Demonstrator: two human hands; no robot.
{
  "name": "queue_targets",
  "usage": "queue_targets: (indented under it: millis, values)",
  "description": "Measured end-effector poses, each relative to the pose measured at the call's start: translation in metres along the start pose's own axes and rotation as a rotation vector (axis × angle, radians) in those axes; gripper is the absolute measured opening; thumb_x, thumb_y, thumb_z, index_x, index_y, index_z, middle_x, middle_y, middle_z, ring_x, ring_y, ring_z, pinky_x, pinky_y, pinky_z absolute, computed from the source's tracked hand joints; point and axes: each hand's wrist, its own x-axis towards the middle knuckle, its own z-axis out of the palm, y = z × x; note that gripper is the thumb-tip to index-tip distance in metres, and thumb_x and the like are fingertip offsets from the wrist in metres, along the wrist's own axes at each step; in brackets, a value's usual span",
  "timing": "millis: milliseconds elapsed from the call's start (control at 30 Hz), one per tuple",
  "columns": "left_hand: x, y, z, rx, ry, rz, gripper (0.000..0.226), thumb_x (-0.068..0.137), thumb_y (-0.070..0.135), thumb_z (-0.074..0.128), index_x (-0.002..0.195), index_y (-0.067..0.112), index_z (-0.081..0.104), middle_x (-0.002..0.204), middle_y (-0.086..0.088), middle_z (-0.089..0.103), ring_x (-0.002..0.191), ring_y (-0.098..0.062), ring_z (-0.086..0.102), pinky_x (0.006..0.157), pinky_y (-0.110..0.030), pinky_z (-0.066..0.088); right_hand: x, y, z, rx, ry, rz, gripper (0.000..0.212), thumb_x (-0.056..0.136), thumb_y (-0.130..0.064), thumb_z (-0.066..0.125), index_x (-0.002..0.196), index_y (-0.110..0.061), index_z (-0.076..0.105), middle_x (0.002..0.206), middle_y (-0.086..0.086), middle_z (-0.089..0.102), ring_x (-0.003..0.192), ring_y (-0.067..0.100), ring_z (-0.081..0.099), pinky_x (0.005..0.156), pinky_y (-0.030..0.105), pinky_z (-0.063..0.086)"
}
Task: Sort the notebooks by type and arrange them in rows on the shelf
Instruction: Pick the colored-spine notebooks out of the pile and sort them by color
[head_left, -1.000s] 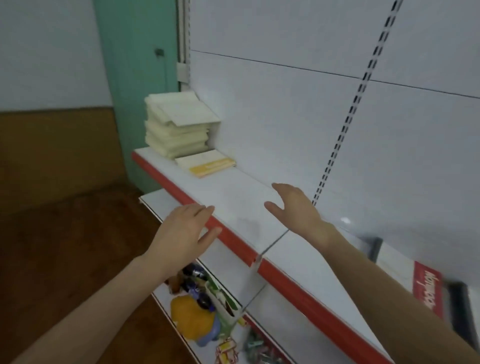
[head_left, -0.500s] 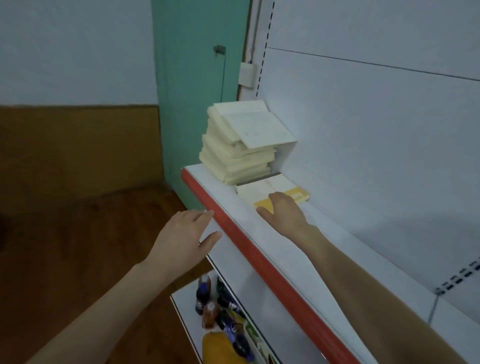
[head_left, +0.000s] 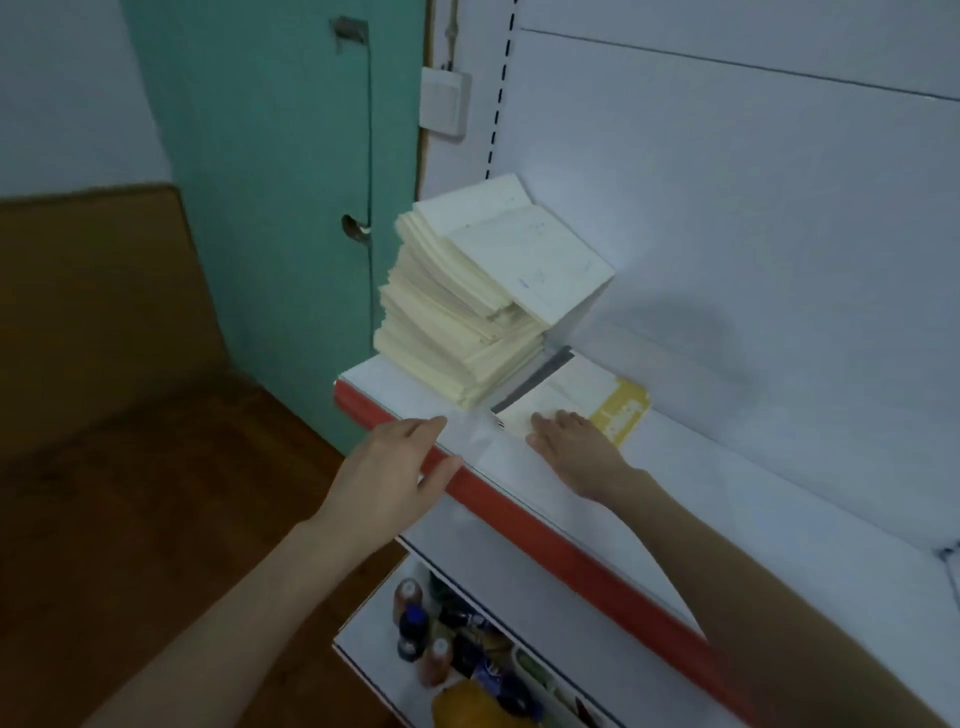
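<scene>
Nearest, on the lower shelf (head_left: 363, 644), a cluster of small bottles (head_left: 413, 623) stood by its front edge, with a blurred yellow thing (head_left: 467, 699) beside them. Above it ran the upper shelf (head_left: 753, 499) with its red front strip (head_left: 550, 545).

The left hand (head_left: 384, 478) lay at that strip near the shelf's left end. Its fingers were straight and loose and reached just over the edge, its thumb lay across the red, and it gripped nothing. The right hand (head_left: 576, 452), well apart from the left, lay palm down on the shelf top. Its straight fingers rested on the near edge of a single notebook (head_left: 576, 392), pinching nothing.

That notebook lay flat, cream with a yellow band at its right end and a grey spine on its left. Just beside it, at the left end of the shelf, stood a tall stack of cream notebooks (head_left: 457, 332). The stack was ragged, and its top book was skewed and overhung to the right.

Behind the stack rose the white back panel (head_left: 727, 208). Left of it were a small white box (head_left: 442, 104) on the wall and a green door (head_left: 270, 182).
</scene>
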Motion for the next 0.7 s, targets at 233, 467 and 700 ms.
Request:
queue_targets:
  millis: [233, 467, 700]
  values:
    - [0.037, -0.016, -0.009, -1.164, -0.349, -0.566, 0.03, 0.092, 0.04, 0.048, 0.105, 0.014, 0.058, 0.11, -0.014, 0.062, 0.101, -0.028, 0.06, 0.088, -0.04, 0.046, -0.071, -0.063, -0.034, 0.163, 0.213, 0.121, 0.04, 0.1, -0.03, 0.034, 0.136, -0.016, 0.045, 0.132, 0.009, 0.056, 0.119, 0.027, 0.052, 0.097, 0.031, 0.037]
    - [0.042, -0.007, 0.01, -1.336, -0.741, -0.698, 0.036, 0.094, 0.03, 0.045, 0.11, 0.001, 0.06, 0.076, -0.015, 0.07, 0.062, -0.028, 0.066, 0.055, -0.032, 0.051, -0.129, -0.117, -0.004, 0.088, 0.114, -0.121, 0.046, 0.097, -0.037, 0.038, 0.126, -0.007, 0.056, 0.125, 0.017, 0.059, 0.119, 0.027, 0.054, 0.105, 0.024, 0.03]
    - [0.025, -0.04, -0.005, -1.292, -0.63, -0.787, 0.018, 0.093, 0.014, 0.049, 0.108, 0.01, 0.058, 0.068, -0.006, 0.07, 0.06, -0.023, 0.066, 0.048, -0.031, 0.054, -0.073, -0.077, -0.026, 0.272, 0.317, 0.228, 0.039, 0.098, -0.03, 0.043, 0.128, -0.008, 0.054, 0.132, 0.008, 0.055, 0.124, 0.023, 0.048, 0.101, 0.026, 0.033]
